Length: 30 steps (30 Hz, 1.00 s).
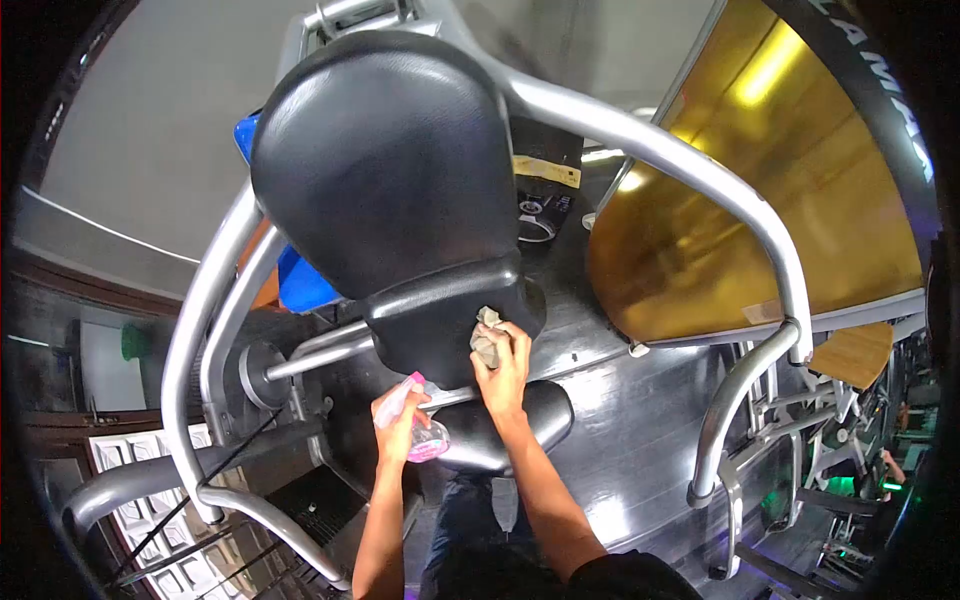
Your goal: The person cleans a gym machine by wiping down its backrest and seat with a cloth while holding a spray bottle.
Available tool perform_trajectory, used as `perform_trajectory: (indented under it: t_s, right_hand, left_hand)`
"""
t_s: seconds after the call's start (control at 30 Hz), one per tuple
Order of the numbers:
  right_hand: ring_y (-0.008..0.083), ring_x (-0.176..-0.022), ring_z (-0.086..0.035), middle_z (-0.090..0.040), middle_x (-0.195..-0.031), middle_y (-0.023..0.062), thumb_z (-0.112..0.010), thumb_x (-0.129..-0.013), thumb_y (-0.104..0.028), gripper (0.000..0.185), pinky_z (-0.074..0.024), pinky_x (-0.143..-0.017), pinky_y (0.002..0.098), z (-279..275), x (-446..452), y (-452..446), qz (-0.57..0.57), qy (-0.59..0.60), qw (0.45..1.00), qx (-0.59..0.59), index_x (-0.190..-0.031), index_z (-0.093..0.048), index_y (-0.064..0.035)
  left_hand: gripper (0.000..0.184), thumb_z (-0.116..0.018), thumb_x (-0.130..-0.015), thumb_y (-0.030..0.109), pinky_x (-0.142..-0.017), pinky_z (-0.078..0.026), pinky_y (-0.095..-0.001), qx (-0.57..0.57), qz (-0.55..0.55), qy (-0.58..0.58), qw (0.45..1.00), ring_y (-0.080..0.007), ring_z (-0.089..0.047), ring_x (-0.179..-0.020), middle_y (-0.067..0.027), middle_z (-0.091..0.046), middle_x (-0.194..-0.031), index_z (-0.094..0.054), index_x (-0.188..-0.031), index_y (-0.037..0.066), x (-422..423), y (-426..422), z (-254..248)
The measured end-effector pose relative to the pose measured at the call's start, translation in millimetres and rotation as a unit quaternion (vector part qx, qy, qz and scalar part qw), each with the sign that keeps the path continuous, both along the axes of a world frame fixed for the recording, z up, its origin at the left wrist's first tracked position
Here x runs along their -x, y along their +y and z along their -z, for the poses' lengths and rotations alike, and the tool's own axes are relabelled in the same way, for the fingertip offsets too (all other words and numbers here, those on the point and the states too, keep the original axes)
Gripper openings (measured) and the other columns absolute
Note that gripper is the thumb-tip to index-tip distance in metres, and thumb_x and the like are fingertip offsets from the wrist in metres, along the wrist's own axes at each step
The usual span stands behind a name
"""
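My right hand [505, 375] is closed round a crumpled light cloth [485, 335], which touches the right part of the black padded seat [425, 330] of a gym machine. In my left hand [398, 425] is a spray bottle [428, 443] with a pink-and-white top and pinkish contents, held just in front of the seat. The tall black backrest [385, 160] rises behind the seat. A lower black pad [545, 415] sits below my right hand, partly covered by my forearm.
Curved silver bars [690, 170] arch round both sides of the seat. A large gold panel [770, 200] stands at the right, with a wooden stool top [852, 355] near it. Blue parts [303, 280] show behind the backrest. A person's hand [888, 460] appears far right among other machines.
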State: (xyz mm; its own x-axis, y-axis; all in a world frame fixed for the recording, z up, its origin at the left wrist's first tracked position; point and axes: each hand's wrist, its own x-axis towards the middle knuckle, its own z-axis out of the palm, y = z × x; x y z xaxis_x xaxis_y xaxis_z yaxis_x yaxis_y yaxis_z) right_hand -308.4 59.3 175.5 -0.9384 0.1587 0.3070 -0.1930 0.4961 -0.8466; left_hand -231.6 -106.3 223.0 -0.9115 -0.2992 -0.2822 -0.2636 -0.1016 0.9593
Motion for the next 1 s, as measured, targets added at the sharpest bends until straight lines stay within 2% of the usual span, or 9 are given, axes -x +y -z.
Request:
perform_trajectory:
  t_s: [0.17, 0.23, 0.43, 0.5, 0.57, 0.63, 0.67, 0.8, 1.0]
  right_hand:
    - [0.0352, -0.114, -0.053, -0.051, -0.12, 0.0161, -0.07, -0.074, 0.001, 0.035, -0.0432, -0.099, 0.0435, 5, 7, 8, 0.08, -0.003, 0.997, 0.014, -0.107, -0.06, -0.0063]
    - [0.0358, -0.116, -0.054, -0.053, -0.119, 0.0171, -0.066, -0.079, 0.001, 0.037, -0.0438, -0.099, 0.0427, 9, 16, 4, 0.143, 0.02, 0.989, 0.043, -0.115, -0.057, -0.0052]
    - [0.0293, -0.107, -0.061, -0.061, -0.112, 0.0156, -0.061, -0.088, -0.006, 0.034, -0.0472, -0.093, 0.0411, 25, 37, -1, 0.243, -0.086, 0.936, 0.24, -0.122, -0.058, -0.0038]
    - [0.0103, -0.077, -0.06, -0.064, -0.1, 0.0018, -0.062, -0.094, -0.011, 0.027, -0.048, -0.053, 0.0234, 16, 42, -5, 0.254, -0.087, 0.904, 0.332, -0.119, -0.057, -0.0044]
    - [0.0118, -0.079, -0.061, -0.064, -0.1, 0.0036, -0.065, -0.093, -0.013, 0.027, -0.0478, -0.053, 0.0236, 0, 41, -18, 0.268, -0.091, 0.899, 0.335, -0.118, -0.058, -0.0046]
    - [0.0288, -0.103, -0.063, -0.064, -0.111, 0.016, -0.068, -0.089, -0.013, 0.032, -0.0476, -0.092, 0.0408, -3, 37, -31, 0.289, -0.062, 0.93, 0.219, -0.117, -0.06, -0.0006]
    - [0.0286, -0.103, -0.062, -0.063, -0.111, 0.0157, -0.071, -0.086, -0.013, 0.033, -0.047, -0.092, 0.0405, -2, 34, -38, 0.269, 0.02, 0.947, 0.173, -0.115, -0.06, -0.0002]
    - [0.0275, -0.102, -0.063, -0.064, -0.107, 0.0129, -0.076, -0.078, -0.002, 0.031, -0.0476, -0.091, 0.0372, 3, 14, -51, 0.197, 0.013, 0.972, 0.128, -0.105, -0.062, -0.0001]
    - [0.0306, -0.094, -0.066, -0.065, -0.102, 0.0138, -0.077, -0.073, -0.001, 0.029, -0.0532, -0.082, 0.0378, 13, 8, -5, 0.034, 0.015, 0.999, 0.009, -0.098, -0.065, -0.006]
  left_hand:
    - [0.017, -0.065, -0.09, 0.011, -0.05, -0.046, -0.0244, 0.013, 0.075, -0.015, 0.997, -0.0118, -0.06, -0.054, -0.0106, -0.07, -0.08, -0.069, -0.094, -0.005, -5, -4, -16]
    - [0.018, -0.066, -0.091, 0.013, -0.05, -0.045, -0.024, -0.049, 0.064, -0.033, 0.996, -0.0113, -0.06, -0.054, -0.0103, -0.07, -0.08, -0.069, -0.095, -0.004, -10, -2, -12]
    - [0.017, -0.067, -0.092, 0.014, -0.048, -0.043, -0.0237, -0.103, 0.074, -0.053, 0.991, -0.011, -0.06, -0.052, -0.0096, -0.071, -0.083, -0.069, -0.098, -0.002, -25, 5, 12]
    - [0.017, -0.066, -0.092, 0.013, -0.048, -0.043, -0.0236, -0.105, 0.073, -0.048, 0.991, -0.0111, -0.06, -0.052, -0.0095, -0.071, -0.083, -0.069, -0.099, -0.002, -26, 4, 12]
    - [0.016, -0.065, -0.092, 0.012, -0.048, -0.042, -0.0234, -0.104, 0.065, -0.046, 0.991, -0.0112, -0.06, -0.053, -0.0094, -0.071, -0.083, -0.069, -0.099, -0.002, -26, 2, 10]
    - [0.017, -0.065, -0.093, 0.013, -0.049, -0.042, -0.0234, -0.109, 0.056, -0.061, 0.991, -0.0111, -0.06, -0.053, -0.0091, -0.071, -0.084, -0.069, -0.099, -0.002, -25, 0, 2]
    - [0.019, -0.066, -0.093, 0.017, -0.05, -0.042, -0.0239, -0.101, 0.058, -0.053, 0.992, -0.0111, -0.06, -0.053, -0.0091, -0.071, -0.084, -0.069, -0.098, -0.001, -25, -1, 3]
    - [0.026, -0.068, -0.093, 0.024, -0.05, -0.044, -0.0247, -0.103, 0.05, -0.049, 0.992, -0.0119, -0.06, -0.053, -0.0099, -0.07, -0.084, -0.069, -0.097, -0.002, -23, -6, 14]
    - [0.027, -0.07, -0.092, 0.023, -0.051, -0.046, -0.0259, -0.121, 0.032, -0.061, 0.99, -0.0132, -0.059, -0.05, -0.0112, -0.069, -0.083, -0.068, -0.097, -0.003, -25, -9, 14]
